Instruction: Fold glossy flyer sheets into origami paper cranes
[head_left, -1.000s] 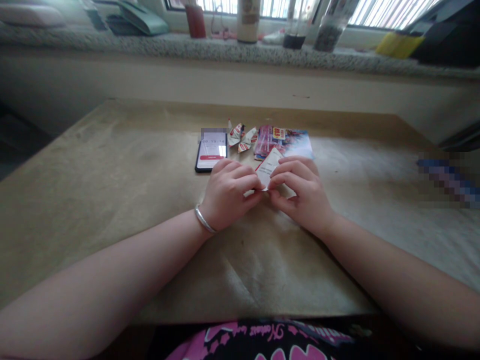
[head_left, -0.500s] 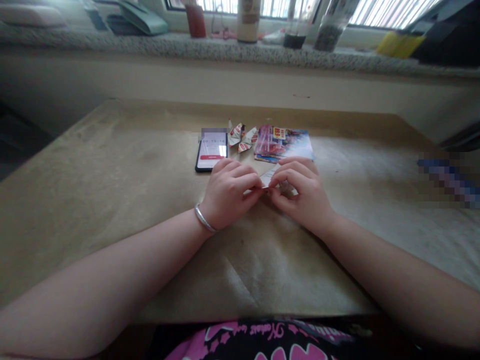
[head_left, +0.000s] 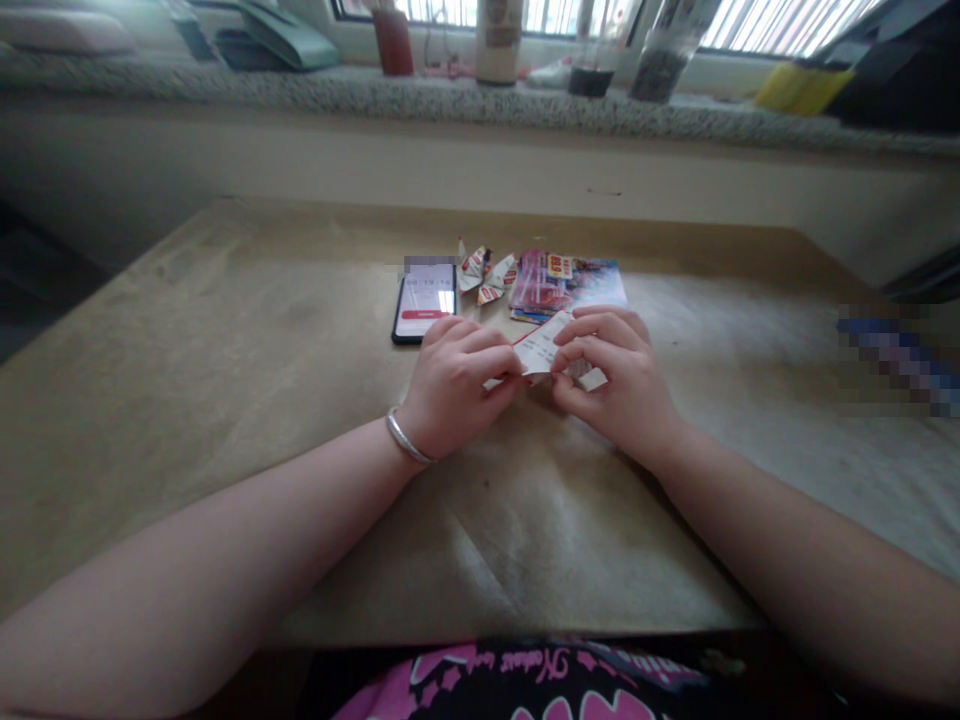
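Observation:
A small white printed paper piece (head_left: 541, 349) sits between my two hands on the table covered with brown paper (head_left: 225, 360). My left hand (head_left: 455, 390), with a silver bangle on the wrist, has its fingers curled and pinches the paper's left edge. My right hand (head_left: 613, 380) pinches the paper's right side with curled fingers. Most of the paper is hidden under my fingers. Just beyond my hands lie a phone (head_left: 424, 301) with a lit screen, a folded paper butterfly (head_left: 486, 274) and a stack of colourful leaflets (head_left: 566, 285).
A stone window ledge (head_left: 450, 100) runs along the back with a red cup (head_left: 393, 40), jars and bottles, a teal object (head_left: 281, 40) and yellow items (head_left: 795, 90). A blurred-out object (head_left: 896, 358) lies at the table's right edge.
The paper flap, lowered half a second ago, stands raised again between my fingers. My right hand has shifted slightly to the right. My left hand has stayed put.

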